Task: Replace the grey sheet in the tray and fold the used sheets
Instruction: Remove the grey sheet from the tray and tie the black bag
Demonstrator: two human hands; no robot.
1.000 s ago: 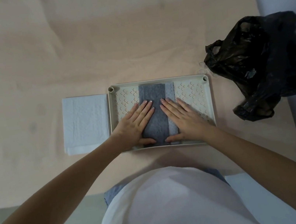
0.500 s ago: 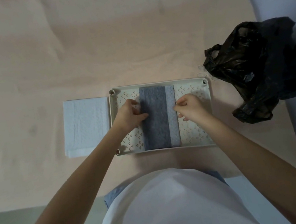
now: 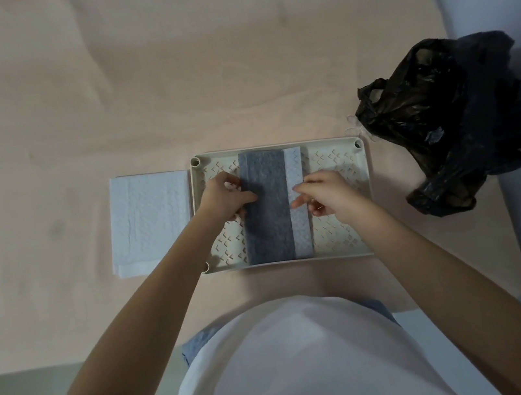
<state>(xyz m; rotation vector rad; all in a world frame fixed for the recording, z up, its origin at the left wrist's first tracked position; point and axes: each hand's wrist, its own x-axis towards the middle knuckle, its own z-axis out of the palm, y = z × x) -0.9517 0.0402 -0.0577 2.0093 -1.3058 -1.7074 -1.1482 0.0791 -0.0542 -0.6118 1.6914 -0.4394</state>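
Both hands lifted off flat press, now at strip edges: left hand (image 3: pixel 223 198) fingers pinch grey sheet (image 3: pixel 265 206) left edge, right hand (image 3: pixel 325 192) fingers pinch pale layer edge, likely to fold again. Sheet lies mid tray (image 3: pixel 365 180); white sheet (image 3: pixel 149 215) beside tray's left edge, black bag (image 3: pixel 455 122) near tabletop's right edge.

No text, label, brand, number or sign could be read; the tray (image 3: pixel 366 187) showed only a cut-out pattern of small angled marks, not letters
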